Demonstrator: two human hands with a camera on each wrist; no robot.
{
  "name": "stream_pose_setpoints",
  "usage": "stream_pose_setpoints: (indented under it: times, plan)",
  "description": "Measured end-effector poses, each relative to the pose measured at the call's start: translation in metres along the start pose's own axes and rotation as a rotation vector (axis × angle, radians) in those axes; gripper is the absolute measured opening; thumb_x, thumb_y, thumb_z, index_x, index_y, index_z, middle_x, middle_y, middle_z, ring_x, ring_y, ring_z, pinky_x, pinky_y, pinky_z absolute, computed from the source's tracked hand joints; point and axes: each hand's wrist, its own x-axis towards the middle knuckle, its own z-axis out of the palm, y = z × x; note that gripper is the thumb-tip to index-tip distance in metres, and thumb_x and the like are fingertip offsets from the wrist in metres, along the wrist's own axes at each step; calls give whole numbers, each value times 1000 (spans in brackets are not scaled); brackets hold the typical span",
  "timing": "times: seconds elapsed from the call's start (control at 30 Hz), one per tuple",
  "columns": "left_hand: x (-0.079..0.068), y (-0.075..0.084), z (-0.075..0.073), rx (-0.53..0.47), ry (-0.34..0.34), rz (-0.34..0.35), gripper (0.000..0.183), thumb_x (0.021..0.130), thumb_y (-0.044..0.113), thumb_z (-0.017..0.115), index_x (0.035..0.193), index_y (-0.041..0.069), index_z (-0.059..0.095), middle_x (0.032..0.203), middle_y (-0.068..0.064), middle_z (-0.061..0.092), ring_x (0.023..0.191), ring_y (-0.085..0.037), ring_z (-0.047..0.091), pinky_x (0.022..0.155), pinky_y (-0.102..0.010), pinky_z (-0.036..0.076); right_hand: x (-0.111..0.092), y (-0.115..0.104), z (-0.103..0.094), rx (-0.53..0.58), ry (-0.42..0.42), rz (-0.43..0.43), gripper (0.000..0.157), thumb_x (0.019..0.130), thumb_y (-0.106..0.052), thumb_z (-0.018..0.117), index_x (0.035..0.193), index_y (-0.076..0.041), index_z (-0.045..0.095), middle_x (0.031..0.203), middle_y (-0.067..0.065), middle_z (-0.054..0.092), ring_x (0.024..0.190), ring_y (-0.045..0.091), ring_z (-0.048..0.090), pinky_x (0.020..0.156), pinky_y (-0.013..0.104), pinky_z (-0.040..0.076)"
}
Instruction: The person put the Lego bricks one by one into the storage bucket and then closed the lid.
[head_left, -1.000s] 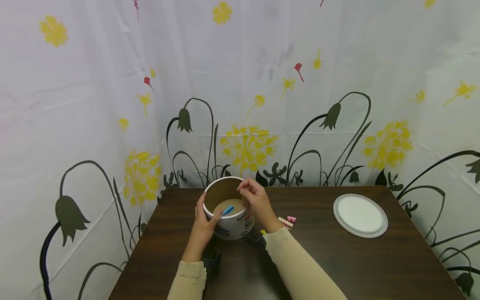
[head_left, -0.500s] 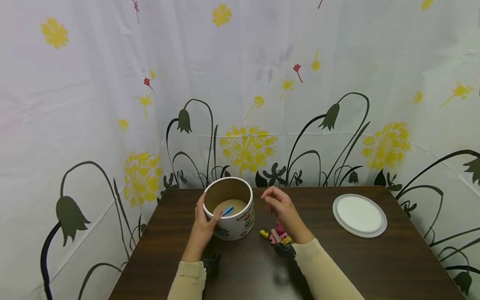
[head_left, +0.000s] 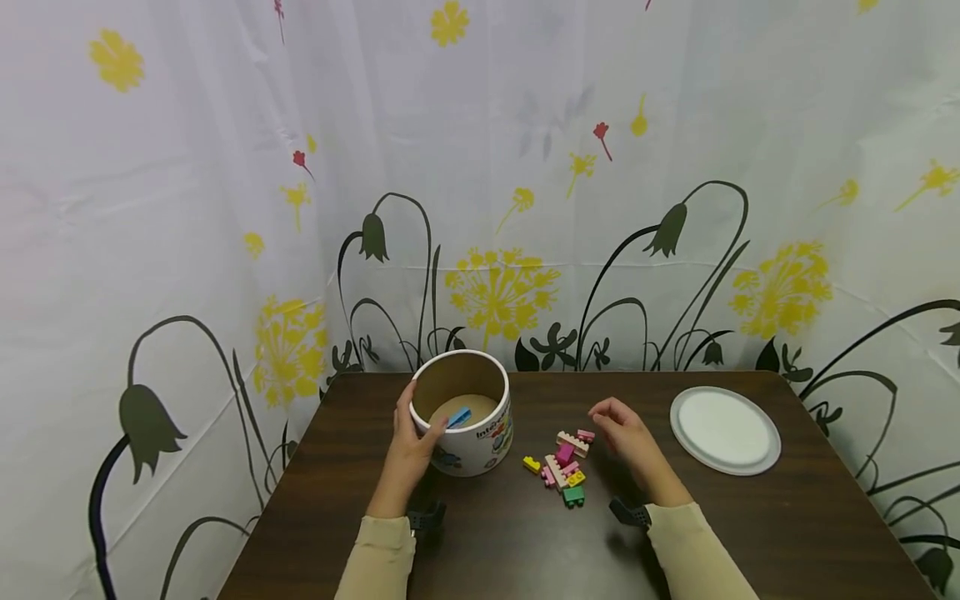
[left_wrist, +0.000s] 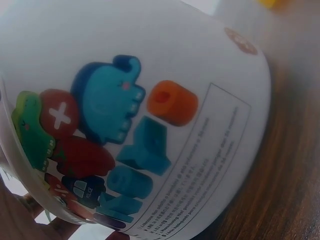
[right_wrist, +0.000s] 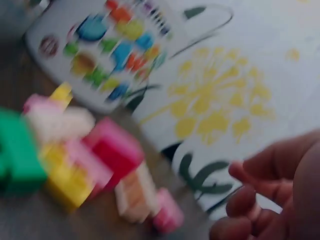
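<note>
A white round bucket [head_left: 471, 458] with printed toy pictures stands on the table, tipped slightly in my left hand [head_left: 408, 457]. That hand grips its near left rim, thumb over the edge. A blue toy brick [head_left: 459, 417] lies on the bucket's bottom. To the right, my right hand [head_left: 628, 440] hovers with loosely curled fingers and holds nothing. Beside it lies a loose cluster of toy bricks: a green brick [head_left: 573, 497], a magenta brick [right_wrist: 115, 150], a yellow brick [head_left: 532, 464], and several pink and cream ones.
A white round lid or plate [head_left: 725, 431] lies at the right of the dark wooden table [head_left: 750, 525]. Behind the table hangs a white curtain [head_left: 510, 125] printed with flowers. Dark straps [head_left: 630, 512] sit at the wrists.
My right hand has moved from the bucket's rim to the right, past the brick cluster, uncovering the bricks. My left hand stays on the bucket, and the blue brick stays inside.
</note>
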Motion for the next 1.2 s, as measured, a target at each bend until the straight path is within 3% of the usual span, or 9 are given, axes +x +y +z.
stream_pose_setpoints:
  times: [0.1, 0.23, 0.4, 0.53, 1.0, 1.2]
  plan:
    - [0, 0, 1, 1, 3, -3, 92, 101, 44, 74, 172, 41, 16, 173, -17, 24, 152, -51, 38, 121, -74, 34, -2, 23, -5, 16, 57, 21, 27, 112, -23, 59, 133, -7, 61, 75, 2, 49, 56, 17, 42, 52, 30, 40]
    - [-2, 0, 0, 3, 11, -4, 91, 101, 43, 73, 172, 42, 16, 173, -17, 24, 151, -52, 39, 120, -75, 34, -3, 40, -4, -9, 73, -11, 28, 110, -19, 63, 137, -9, 61, 78, 4, 51, 52, 16, 43, 49, 31, 42]
    - [-3, -1, -1, -2, 14, 3, 90, 102, 39, 72, 173, 40, 16, 174, -18, 21, 153, -52, 36, 122, -75, 32, -2, 41, 1, -197, 65, -46, 31, 106, -17, 69, 136, -20, 67, 89, 6, 54, 56, 19, 50, 49, 32, 47]
    - [-2, 0, 1, 0, 1, -2, 90, 102, 40, 71, 172, 41, 15, 175, -18, 20, 153, -52, 36, 122, -75, 32, -4, 38, 3, -273, 83, -35, 31, 104, -17, 71, 135, -23, 70, 91, 8, 55, 58, 21, 51, 50, 33, 49]
    - [0, 1, 2, -7, -6, 8, 91, 102, 40, 71, 173, 39, 14, 173, -18, 21, 152, -54, 37, 121, -73, 35, -3, 38, 6, -391, 116, -40, 29, 100, -13, 76, 130, -15, 75, 85, 6, 57, 52, 18, 51, 48, 31, 47]
    - [0, 1, 2, -10, 3, 3, 90, 102, 42, 70, 172, 41, 14, 173, -17, 21, 152, -54, 37, 120, -74, 35, -4, 37, 8, -392, 132, -40, 25, 99, -12, 77, 124, -9, 75, 84, 5, 58, 51, 16, 51, 47, 30, 46]
